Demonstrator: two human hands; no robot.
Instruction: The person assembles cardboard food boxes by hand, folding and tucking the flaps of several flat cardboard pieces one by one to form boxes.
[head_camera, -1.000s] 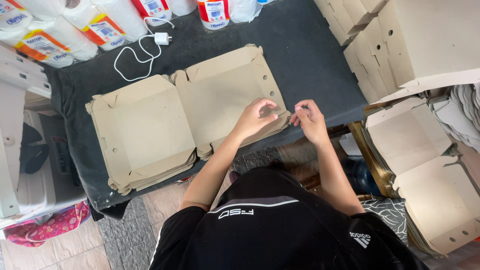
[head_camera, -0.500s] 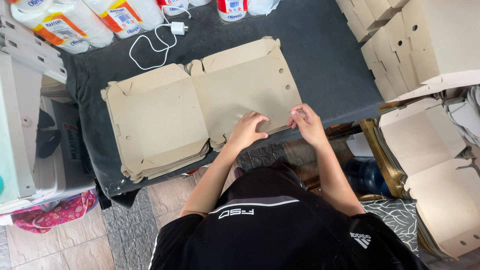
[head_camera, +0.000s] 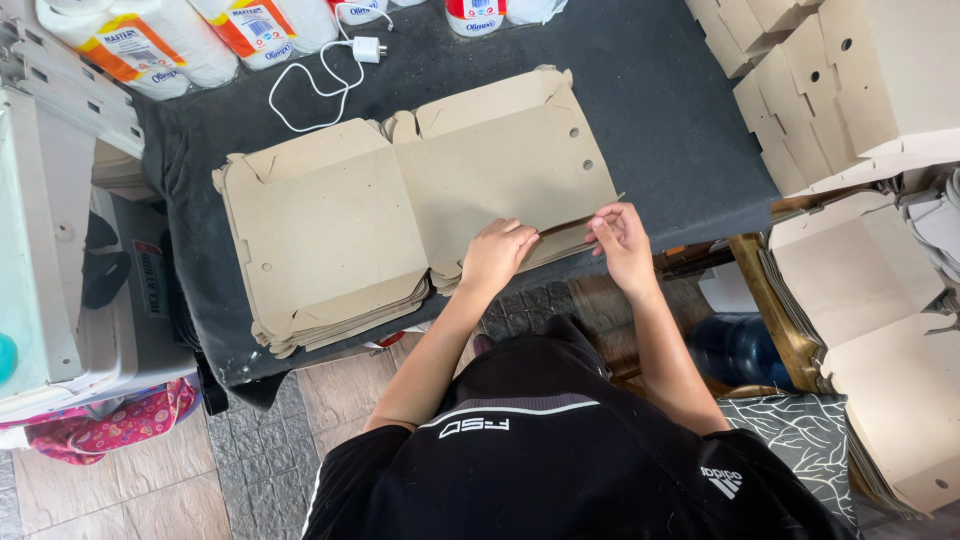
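**Both hands at the near edge of a flat cardboard box blank**

The fingers of the left hand (head_camera: 497, 255) are curled down over the near edge of the top box blank (head_camera: 505, 175), fingertips pressing on the cardboard and thumb tucked under the lip. The right hand (head_camera: 622, 243) sits just beside it along the same edge, fingers narrow, pinching the front flap (head_camera: 565, 232) between thumb and forefingers where it lifts slightly off the sheets below. The flap runs between the two hands, touching both.

That blank lies unfolded on the right-hand stack of blanks (head_camera: 450, 275), near the front of a dark cloth-covered table (head_camera: 660, 110). Two small round holes show near its right side. Touching it on the left is a second stack of blanks (head_camera: 320, 240), also flat, its layers fanned at the near corner.

At the far side of the table stand white bottles with orange labels (head_camera: 150, 45), and beside them a white charger with its cable (head_camera: 320, 75) looped on the cloth.

To the right of the table, well apart from the hands, folded cardboard boxes (head_camera: 850, 90) are piled up, and more opened ones (head_camera: 880, 300) lie lower down. Whether anything is inside them cannot be told.
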